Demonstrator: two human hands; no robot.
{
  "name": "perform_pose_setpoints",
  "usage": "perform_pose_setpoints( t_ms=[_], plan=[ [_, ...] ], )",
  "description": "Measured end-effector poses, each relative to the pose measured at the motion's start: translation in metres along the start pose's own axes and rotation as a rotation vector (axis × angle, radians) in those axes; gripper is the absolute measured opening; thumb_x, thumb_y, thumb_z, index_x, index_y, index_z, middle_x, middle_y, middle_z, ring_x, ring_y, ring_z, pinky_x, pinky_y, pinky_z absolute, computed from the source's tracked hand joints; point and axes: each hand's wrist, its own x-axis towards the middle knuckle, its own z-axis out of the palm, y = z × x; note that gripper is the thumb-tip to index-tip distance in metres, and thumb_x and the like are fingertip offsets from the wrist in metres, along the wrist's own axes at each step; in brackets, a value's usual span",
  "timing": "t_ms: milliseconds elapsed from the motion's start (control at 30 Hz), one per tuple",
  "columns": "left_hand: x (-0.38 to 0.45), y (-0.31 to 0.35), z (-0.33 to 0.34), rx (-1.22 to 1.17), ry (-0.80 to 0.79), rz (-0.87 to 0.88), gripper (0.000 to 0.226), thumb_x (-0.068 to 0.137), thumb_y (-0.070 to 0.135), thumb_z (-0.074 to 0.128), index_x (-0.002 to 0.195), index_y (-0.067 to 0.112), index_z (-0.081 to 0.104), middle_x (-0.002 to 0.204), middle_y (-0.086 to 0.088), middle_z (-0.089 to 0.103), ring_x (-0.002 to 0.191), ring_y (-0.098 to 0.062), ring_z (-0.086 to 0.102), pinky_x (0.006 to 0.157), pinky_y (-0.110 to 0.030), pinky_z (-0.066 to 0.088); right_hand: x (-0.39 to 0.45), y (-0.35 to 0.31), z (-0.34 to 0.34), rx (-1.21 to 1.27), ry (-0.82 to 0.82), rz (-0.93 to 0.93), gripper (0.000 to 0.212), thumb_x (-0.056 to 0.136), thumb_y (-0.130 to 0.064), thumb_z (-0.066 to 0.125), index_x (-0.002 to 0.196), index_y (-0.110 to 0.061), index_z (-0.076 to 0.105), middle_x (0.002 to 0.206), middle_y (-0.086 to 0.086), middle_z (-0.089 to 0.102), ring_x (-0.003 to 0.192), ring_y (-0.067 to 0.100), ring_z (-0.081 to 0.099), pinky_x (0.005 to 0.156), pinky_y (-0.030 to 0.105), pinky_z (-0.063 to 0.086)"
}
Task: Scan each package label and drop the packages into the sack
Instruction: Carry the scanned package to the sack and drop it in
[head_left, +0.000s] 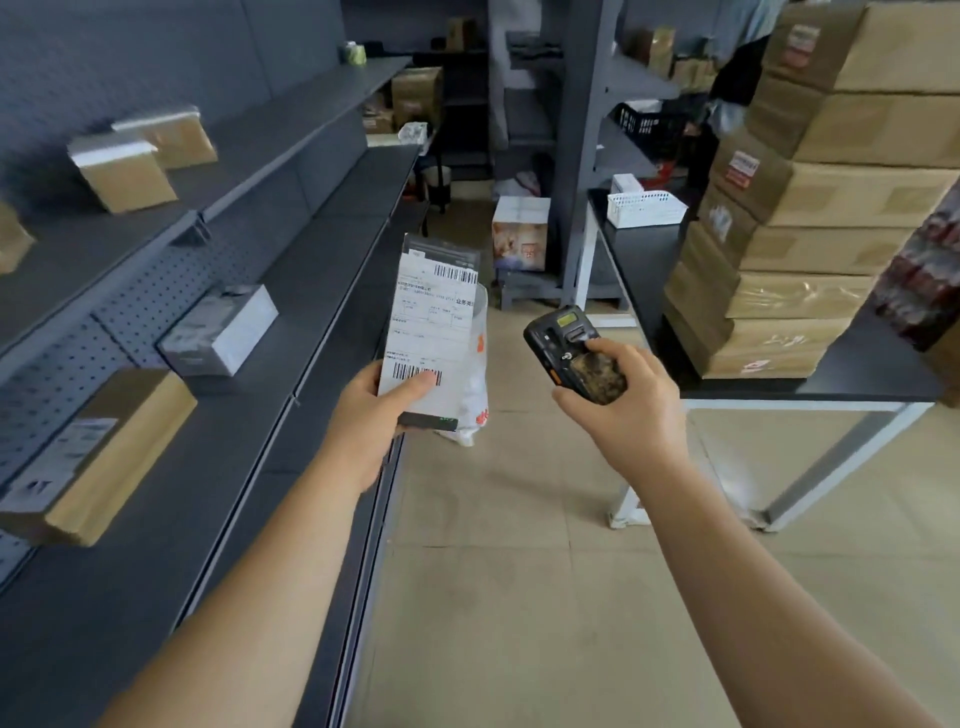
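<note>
My left hand (371, 415) grips a flat dark package (434, 332) by its lower end, thumb lying on the white shipping label with its barcodes facing up. Behind that package hangs a white plastic bag with orange print (478, 384), partly hidden; I cannot tell whether my left hand holds it too. My right hand (623, 410) holds a black handheld scanner (574, 351), thumb on its keys, its head a short way right of the label. No sack is clearly visible.
Dark shelves (291, 322) run along the left with brown boxes (104, 457) and a white box (221, 332). A black table (857, 384) on the right carries a tall stack of cartons (810, 208) and a white basket (644, 208). Tiled floor lies between.
</note>
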Motion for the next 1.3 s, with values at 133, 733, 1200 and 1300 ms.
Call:
perform_pose_setpoints(
  t_ms=[133,733,1200,1300],
  plan=[
    [0.065,0.005,0.002,0.006,0.075,-0.019,0.028,0.082,0.020,0.077,0.108,0.023,0.069,0.106,0.003,0.076,0.100,-0.018,0.072,0.092,-0.047,0.056,0.075,0.010,0.034,0.036,-0.065,-0.036,0.053,0.072,-0.036,0.082,0.121,-0.031,0.062,0.110,-0.017,0.055,0.093,-0.005,0.045,0.078,0.019,0.040],
    [0.450,-0.004,-0.006,0.014,0.059,-0.066,0.018,0.087,0.013,0.072,0.101,0.024,0.071,0.101,0.004,0.077,0.093,-0.014,0.073,0.079,-0.034,0.058,0.380,0.059,0.240,-0.002,-0.111,0.025,0.053,0.070,-0.037,0.083,0.118,-0.035,0.061,0.113,-0.018,0.056,0.101,0.003,0.053,0.085,0.023,0.044],
    [0.698,-0.070,0.054,0.110,0.097,-0.297,0.019,0.088,0.013,0.072,0.105,0.020,0.070,0.100,0.001,0.077,0.093,-0.019,0.073,0.079,-0.038,0.059,0.602,0.193,0.369,-0.047,-0.242,0.056,0.058,0.069,-0.036,0.084,0.122,-0.026,0.062,0.118,-0.008,0.059,0.102,0.008,0.053,0.083,0.023,0.041],
    [0.739,-0.089,0.054,0.137,0.106,-0.376,0.019,0.088,0.009,0.070,0.102,0.021,0.067,0.099,0.001,0.076,0.090,-0.017,0.074,0.071,-0.029,0.059,0.640,0.217,0.406,-0.039,-0.321,0.079,0.058,0.070,-0.034,0.084,0.123,-0.024,0.062,0.120,-0.007,0.057,0.103,0.008,0.051,0.084,0.021,0.038]
  ],
)
